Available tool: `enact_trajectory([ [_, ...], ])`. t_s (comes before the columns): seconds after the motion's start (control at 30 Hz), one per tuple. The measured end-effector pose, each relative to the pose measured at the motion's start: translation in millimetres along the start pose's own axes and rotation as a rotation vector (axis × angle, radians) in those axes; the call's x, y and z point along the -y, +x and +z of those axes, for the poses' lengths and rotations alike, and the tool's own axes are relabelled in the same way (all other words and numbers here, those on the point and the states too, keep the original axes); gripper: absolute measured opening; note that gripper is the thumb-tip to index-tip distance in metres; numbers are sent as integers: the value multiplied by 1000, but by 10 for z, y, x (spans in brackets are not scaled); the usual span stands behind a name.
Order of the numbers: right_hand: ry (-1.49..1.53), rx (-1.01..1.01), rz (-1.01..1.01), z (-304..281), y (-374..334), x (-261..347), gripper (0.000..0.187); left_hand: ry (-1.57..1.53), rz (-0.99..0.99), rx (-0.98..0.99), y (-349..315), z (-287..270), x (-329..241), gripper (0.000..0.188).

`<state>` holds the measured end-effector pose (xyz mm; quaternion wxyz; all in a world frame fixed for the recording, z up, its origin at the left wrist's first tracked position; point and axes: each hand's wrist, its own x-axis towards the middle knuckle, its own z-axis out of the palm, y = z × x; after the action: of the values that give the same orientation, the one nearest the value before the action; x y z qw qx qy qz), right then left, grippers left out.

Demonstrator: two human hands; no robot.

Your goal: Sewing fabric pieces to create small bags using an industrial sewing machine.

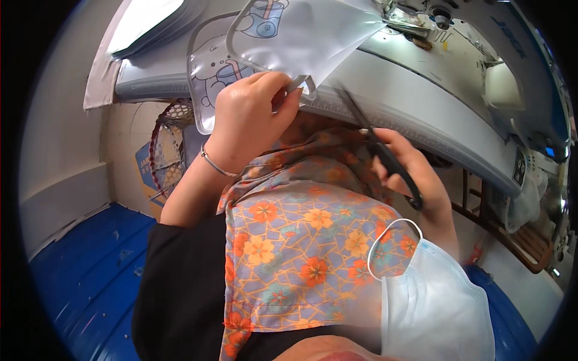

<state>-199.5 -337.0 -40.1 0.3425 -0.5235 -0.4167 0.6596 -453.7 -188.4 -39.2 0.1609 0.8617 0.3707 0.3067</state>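
Note:
My left hand (256,111) is closed in a pinch on the grey binding strip (306,84) at the edge of a white sheet (313,36) with a printed cartoon cup. Under and beside it hangs a second printed white piece (208,66) with grey edging, draped over the table's front edge. In my right hand (415,171) is a pair of black-handled scissors (391,162). Their dark blades point up and to the left, slightly blurred, to the right of the strip and apart from it. Whether the blades are parted I cannot tell.
A sewing machine (527,66) stands at the right of the worktable (415,90), whose front edge carries a ruler scale. White sheets (144,24) lie at the far left. Below are a netted basket (165,144) and a wooden rack (512,234). A face mask (436,307) hangs over my flowered apron (301,240).

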Motion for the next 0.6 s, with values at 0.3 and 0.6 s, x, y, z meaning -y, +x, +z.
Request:
enact_trajectory([
  [0.3,38,84,25,191,390,78,72,11,29,1,-70,24,57,9],
  [0.6,-52,-204,-85,-139,26,-64,61,298,39,272,-542,-182,738,10],
])
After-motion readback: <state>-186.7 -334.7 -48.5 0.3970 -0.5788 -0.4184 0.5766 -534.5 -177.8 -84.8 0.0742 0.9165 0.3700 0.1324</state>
